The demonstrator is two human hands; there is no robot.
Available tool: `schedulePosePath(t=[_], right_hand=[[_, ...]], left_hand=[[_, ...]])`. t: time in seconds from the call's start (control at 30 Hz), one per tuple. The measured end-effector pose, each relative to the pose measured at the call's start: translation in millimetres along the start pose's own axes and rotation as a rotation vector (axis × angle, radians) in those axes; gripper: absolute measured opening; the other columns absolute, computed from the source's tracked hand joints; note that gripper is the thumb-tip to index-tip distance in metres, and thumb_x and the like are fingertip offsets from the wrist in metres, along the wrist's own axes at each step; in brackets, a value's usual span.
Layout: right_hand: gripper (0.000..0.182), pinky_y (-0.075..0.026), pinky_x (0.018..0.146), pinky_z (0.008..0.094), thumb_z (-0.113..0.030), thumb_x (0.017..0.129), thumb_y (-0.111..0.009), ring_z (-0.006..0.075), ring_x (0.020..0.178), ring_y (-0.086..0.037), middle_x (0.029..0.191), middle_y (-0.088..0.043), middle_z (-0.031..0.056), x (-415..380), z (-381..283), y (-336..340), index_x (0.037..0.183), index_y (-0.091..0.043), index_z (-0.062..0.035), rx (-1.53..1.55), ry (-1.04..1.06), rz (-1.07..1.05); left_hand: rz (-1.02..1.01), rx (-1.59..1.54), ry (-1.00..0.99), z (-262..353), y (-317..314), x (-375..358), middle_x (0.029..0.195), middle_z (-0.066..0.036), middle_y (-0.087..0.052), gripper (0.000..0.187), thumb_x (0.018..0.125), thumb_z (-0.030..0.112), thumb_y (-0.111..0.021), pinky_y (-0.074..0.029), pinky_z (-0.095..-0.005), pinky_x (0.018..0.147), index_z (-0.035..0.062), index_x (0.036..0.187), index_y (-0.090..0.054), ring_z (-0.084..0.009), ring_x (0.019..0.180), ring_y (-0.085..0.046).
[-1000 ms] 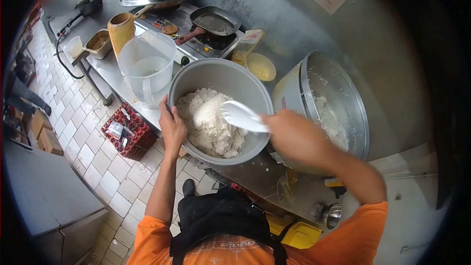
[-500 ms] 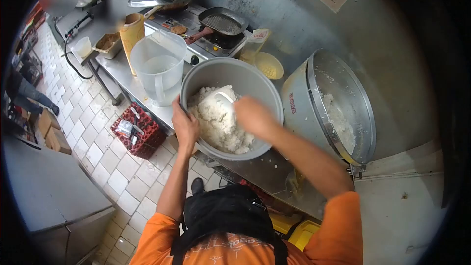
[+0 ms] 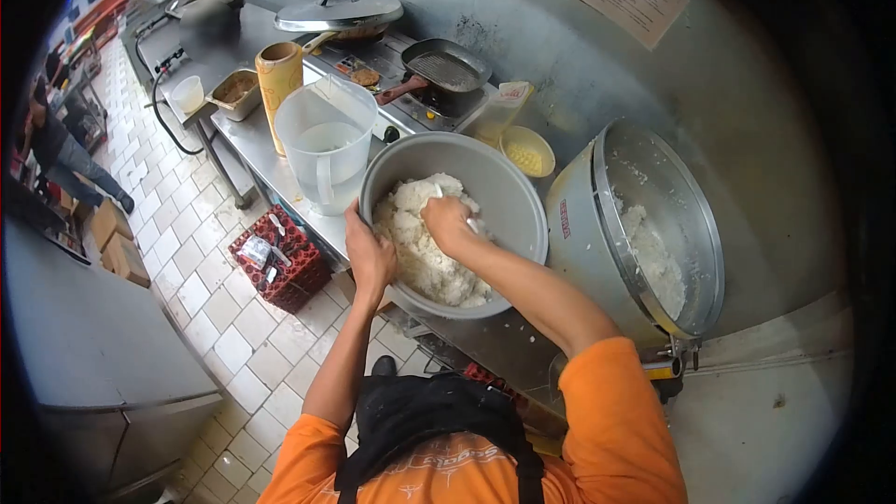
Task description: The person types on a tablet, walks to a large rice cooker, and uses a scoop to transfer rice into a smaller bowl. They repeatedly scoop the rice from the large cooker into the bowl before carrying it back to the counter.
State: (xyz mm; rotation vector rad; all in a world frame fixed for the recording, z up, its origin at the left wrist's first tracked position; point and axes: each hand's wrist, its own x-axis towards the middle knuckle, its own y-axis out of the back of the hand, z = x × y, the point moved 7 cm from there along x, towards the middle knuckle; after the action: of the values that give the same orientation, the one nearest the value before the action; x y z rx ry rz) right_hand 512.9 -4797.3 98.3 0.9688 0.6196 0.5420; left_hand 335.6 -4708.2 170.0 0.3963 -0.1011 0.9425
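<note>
A grey cooking pot (image 3: 519, 196) stands tilted toward me at the counter's edge, with a mound of white cooked rice (image 3: 425, 261) inside. My left hand (image 3: 371, 254) grips the pot's left rim, its fingers on the outer side and edge. Down in the pot, my right hand (image 3: 448, 222) is closed around a white rice paddle (image 3: 475, 225). Most of the paddle is hidden by the hand and the rice. Just right of the pot stands a large rice cooker (image 3: 581, 215), lid off, with rice left along its inner wall.
Behind the pot's left side are a clear plastic jug (image 3: 322, 145) and a roll of film (image 3: 278, 98). Farther back sit a grill pan (image 3: 448, 65) and a lidded pan (image 3: 338, 14). A red crate (image 3: 280, 261) is on the tiled floor. Another person (image 3: 65, 154) stands at far left.
My right hand has moved left and lower into the pot with the paddle, pressing into the rice. My left hand keeps its hold on the rim. The view has shifted slightly.
</note>
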Motion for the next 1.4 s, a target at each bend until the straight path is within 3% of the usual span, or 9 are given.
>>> schedulePosePath(t=[0.1, 0.27, 0.4, 0.5, 0.7, 0.9, 1.0, 1.3, 1.4], right_hand=[[0.017, -0.055, 0.063, 0.0433, -0.014, 0.085, -0.056, 0.0285, 0.085, -0.069, 0.091, -0.069, 0.0144, -40, 77, 67, 0.088, -0.072, -0.0064, 0.518, 0.055, 0.039], [0.020, -0.054, 0.066, 0.0451, -0.018, 0.086, -0.055, 0.0255, 0.090, -0.068, 0.096, -0.069, 0.0118, -92, 85, 169, 0.089, -0.072, -0.0069, 0.179, 0.074, 0.398], [0.017, -0.055, 0.065, 0.0449, -0.013, 0.082, -0.059, 0.0298, 0.087, -0.069, 0.093, -0.070, 0.0158, -36, 11, 69, 0.088, -0.072, -0.0049, 0.217, 0.048, 0.197], [0.016, -0.055, 0.067, 0.0455, -0.010, 0.080, -0.060, 0.0310, 0.088, -0.069, 0.091, -0.069, 0.0184, -72, 99, 115, 0.086, -0.071, -0.0006, 0.331, 0.080, -0.035], [0.014, -0.050, 0.062, 0.0475, -0.007, 0.083, -0.052, 0.0355, 0.070, -0.065, 0.074, -0.063, 0.0257, -245, 191, 228, 0.084, -0.063, 0.0029, 0.317, -0.173, 0.369], [0.025, -0.050, 0.063, 0.0425, -0.006, 0.089, -0.047, 0.0309, 0.063, -0.062, 0.071, -0.063, 0.0182, -378, 373, 133, 0.108, -0.056, 0.0065, 0.403, -0.470, 0.022], [0.027, -0.051, 0.067, 0.0386, -0.005, 0.091, -0.047, 0.0282, 0.065, -0.063, 0.077, -0.066, 0.0167, -422, 414, 55, 0.113, -0.060, 0.0035, 0.772, -0.846, -0.462], [0.042, -0.052, 0.070, 0.0406, 0.003, 0.080, -0.054, 0.0328, 0.074, -0.064, 0.078, -0.062, 0.0183, -390, 423, 49, 0.118, -0.064, -0.0116, 0.162, -0.315, -0.119], [0.036, -0.052, 0.069, 0.0437, 0.002, 0.082, -0.053, 0.0349, 0.076, -0.064, 0.077, -0.061, 0.0211, -364, 401, 39, 0.114, -0.065, -0.0111, 0.099, -0.238, -0.270]], left_hand=[[-0.005, -0.018, 0.031, 4, -3, 2, 0.114, -0.031, -0.052, 0.063, 0.068, -0.012, -0.045, -0.038, -0.0455, 0.097, -0.0065, 0.130, -0.035, -0.0451, 0.109, -0.051], [0.004, -0.004, 0.021, 6, -1, -2, 0.114, -0.031, -0.052, 0.065, 0.066, -0.012, -0.047, -0.039, -0.0463, 0.095, -0.0060, 0.130, -0.035, -0.0455, 0.107, -0.051], [-0.012, 0.042, 0.077, 2, -2, -1, 0.113, -0.031, -0.053, 0.064, 0.067, -0.010, -0.049, -0.039, -0.0455, 0.096, -0.0056, 0.130, -0.035, -0.0457, 0.108, -0.051], [-0.068, 0.052, 0.058, -20, 1, -17, 0.125, -0.031, -0.047, 0.069, 0.068, -0.009, -0.050, -0.034, -0.0426, 0.104, -0.0052, 0.134, -0.032, -0.0431, 0.120, -0.045], [-0.145, -0.036, -0.045, -4, -4, -4, 0.138, -0.028, -0.038, 0.077, 0.065, -0.012, -0.045, -0.027, -0.0389, 0.110, -0.0041, 0.139, -0.027, -0.0365, 0.133, -0.035], [-0.125, -0.005, -0.091, -21, -6, 1, 0.133, -0.030, -0.042, 0.079, 0.060, -0.014, -0.040, -0.024, -0.0373, 0.110, -0.0068, 0.138, -0.028, -0.0362, 0.130, -0.038], [-0.145, 0.065, -0.028, -4, -4, 3, 0.134, -0.026, -0.043, 0.055, 0.083, -0.006, -0.044, -0.026, -0.0357, 0.108, -0.0071, 0.136, -0.031, -0.0324, 0.127, -0.040], [-0.175, 0.042, 0.024, -19, -2, -6, 0.141, -0.020, -0.036, 0.056, 0.088, 0.004, -0.047, -0.024, -0.0392, 0.109, -0.0008, 0.141, -0.030, -0.0300, 0.130, -0.035], [-0.148, 0.073, 0.012, -16, 2, -7, 0.140, -0.019, -0.037, 0.059, 0.085, 0.012, -0.052, -0.026, -0.0422, 0.108, 0.0024, 0.141, -0.033, -0.0314, 0.130, -0.033]])
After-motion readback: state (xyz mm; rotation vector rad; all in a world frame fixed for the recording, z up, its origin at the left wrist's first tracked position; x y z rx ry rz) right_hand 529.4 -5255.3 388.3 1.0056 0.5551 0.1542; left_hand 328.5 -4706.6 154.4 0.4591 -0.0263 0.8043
